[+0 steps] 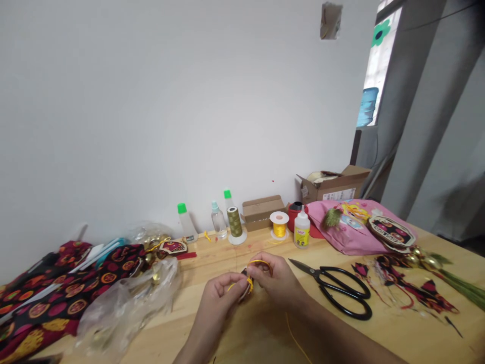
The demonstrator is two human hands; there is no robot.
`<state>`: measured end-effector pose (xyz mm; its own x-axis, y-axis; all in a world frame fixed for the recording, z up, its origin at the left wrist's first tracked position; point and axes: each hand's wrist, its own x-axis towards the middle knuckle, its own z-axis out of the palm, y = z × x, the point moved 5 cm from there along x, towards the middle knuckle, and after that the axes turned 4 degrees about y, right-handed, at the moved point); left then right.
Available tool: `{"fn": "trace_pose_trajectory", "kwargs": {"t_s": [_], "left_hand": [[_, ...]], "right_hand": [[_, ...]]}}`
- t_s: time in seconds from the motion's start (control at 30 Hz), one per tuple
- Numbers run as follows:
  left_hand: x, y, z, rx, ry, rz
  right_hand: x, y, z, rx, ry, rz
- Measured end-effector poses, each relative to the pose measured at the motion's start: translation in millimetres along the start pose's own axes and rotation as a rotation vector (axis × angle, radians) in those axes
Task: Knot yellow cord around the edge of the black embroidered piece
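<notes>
the cord (250, 284) is golden yellow, the scissor handles (320, 277) black, the thread cone (234, 222) olive green, the cloth (117, 273) black with red and orange round motifs, the tabletop (185, 303) pale wood-grained.

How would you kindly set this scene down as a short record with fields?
Left hand: pinches a small, partly hidden item
Right hand: holds looped yellow cord
Tool: black-handled scissors, right of both hands
Spools: olive thread, yellow thread, beyond the hands
Far left: patterned fabric
Far right: pink bag, fabric scraps
Surface: wooden table
</notes>
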<state>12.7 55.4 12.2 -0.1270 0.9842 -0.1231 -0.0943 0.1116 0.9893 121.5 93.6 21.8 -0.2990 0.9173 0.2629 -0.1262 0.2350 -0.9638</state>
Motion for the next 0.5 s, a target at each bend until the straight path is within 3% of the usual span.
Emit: {"fn": "trace_pose_trajectory", "kwargs": {"t_s": [0.3, 0.5], "left_hand": [[-1.5, 3.6, -1.4, 0.02, 0.03, 0.019], [1.0, 0.4, -4.6, 0.036, 0.074, 0.022]], "right_hand": [[-3.9, -1.7, 0.2, -0.363, 0.007, -0.172], [-4.9, -4.2, 1.1, -0.392, -0.009, -0.214]]}}
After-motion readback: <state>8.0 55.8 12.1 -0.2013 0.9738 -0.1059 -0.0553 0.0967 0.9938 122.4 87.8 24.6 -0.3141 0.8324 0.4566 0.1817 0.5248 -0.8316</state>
